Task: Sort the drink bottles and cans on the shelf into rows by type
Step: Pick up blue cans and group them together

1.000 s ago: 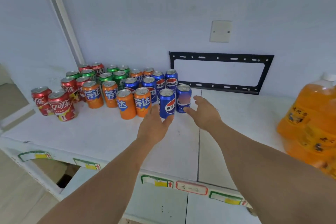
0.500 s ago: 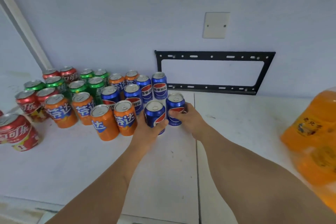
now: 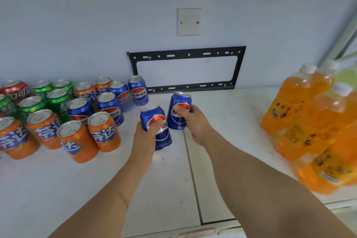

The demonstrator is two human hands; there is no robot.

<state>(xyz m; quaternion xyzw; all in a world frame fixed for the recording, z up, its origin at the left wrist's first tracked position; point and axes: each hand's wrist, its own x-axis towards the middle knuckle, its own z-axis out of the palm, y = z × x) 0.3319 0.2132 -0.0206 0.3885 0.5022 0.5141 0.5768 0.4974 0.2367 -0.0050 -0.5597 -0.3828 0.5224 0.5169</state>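
Both gripped blue cans (image 3: pixel 178 110) now apart from cluster

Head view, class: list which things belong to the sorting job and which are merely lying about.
Job: left hand and right hand, each gripping a blue can; orange cans; green cans; red can; orange bottles.
Lying about: black bracket; wall plate.

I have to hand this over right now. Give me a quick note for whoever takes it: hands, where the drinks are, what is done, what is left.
Left hand grips one blue can; right hand grips another blue can.
Other blue cans stand by the wall, beside orange cans, green cans and a red can.
Orange bottles stand at the right of the shelf.
Done: cans roughly grouped by colour.
Left: place both held cans, straighten rows.
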